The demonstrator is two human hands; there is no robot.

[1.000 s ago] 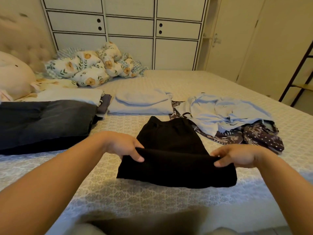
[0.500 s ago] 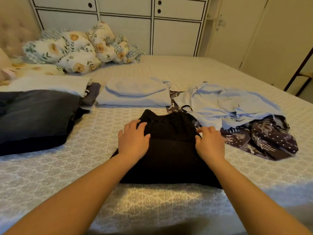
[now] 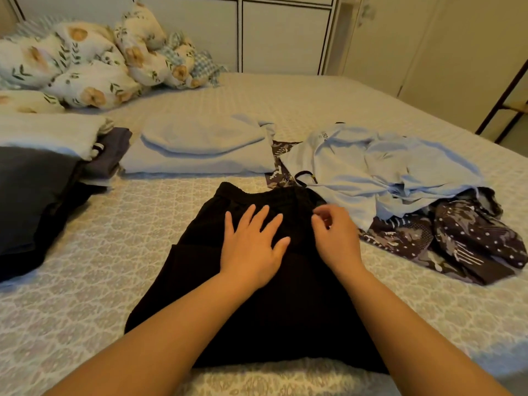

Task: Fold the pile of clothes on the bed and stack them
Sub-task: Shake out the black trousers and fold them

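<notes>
A black garment (image 3: 285,310), folded over once, lies flat on the bed (image 3: 114,238) right in front of me. My left hand (image 3: 251,247) presses flat on its upper middle with the fingers spread. My right hand (image 3: 334,235) sits at the garment's right side near the waistband, fingers loosely curled and holding nothing that I can see. To the right lies the unfolded pile: a light blue garment (image 3: 371,167) on top of a dark patterned one (image 3: 457,244).
Folded items lie behind and to the left: a light blue stack (image 3: 200,150), a dark one (image 3: 34,195), a white piece (image 3: 48,132) and a grey piece (image 3: 111,155). Floral pillows (image 3: 94,67) sit at the back left, with a wardrobe (image 3: 280,32) behind the bed.
Both hands carried the near edge of the black garment forward and laid it over. Since then my left hand has slid toward the middle, and my right hand's fingers have curled up.
</notes>
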